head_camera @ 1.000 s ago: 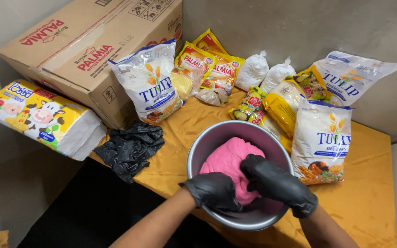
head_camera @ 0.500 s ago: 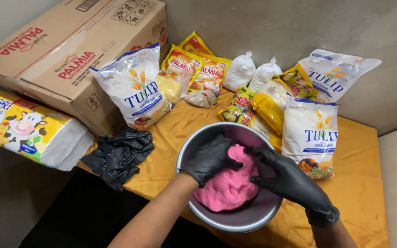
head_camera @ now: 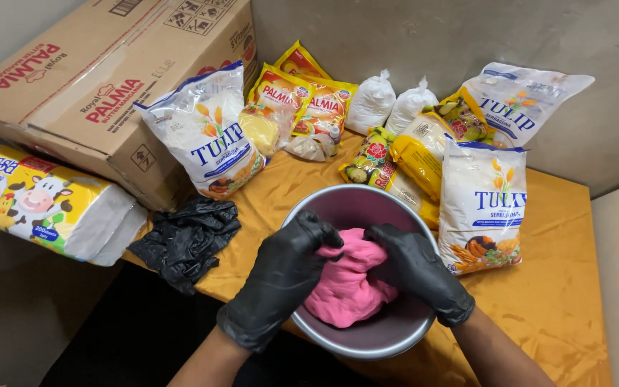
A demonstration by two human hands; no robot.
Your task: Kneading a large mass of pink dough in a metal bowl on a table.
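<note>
From the head camera, the left hand and right hand, both in black gloves, grip the pink dough between them inside the metal bowl, which sits on the orange cloth beside a flour bag.

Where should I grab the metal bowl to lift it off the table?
Grip the metal bowl by its rim, one hand on the left and one on the right. The rim is bare there, the far side is crowded by a flour bag, and both hands are inside on the pink dough.
</note>
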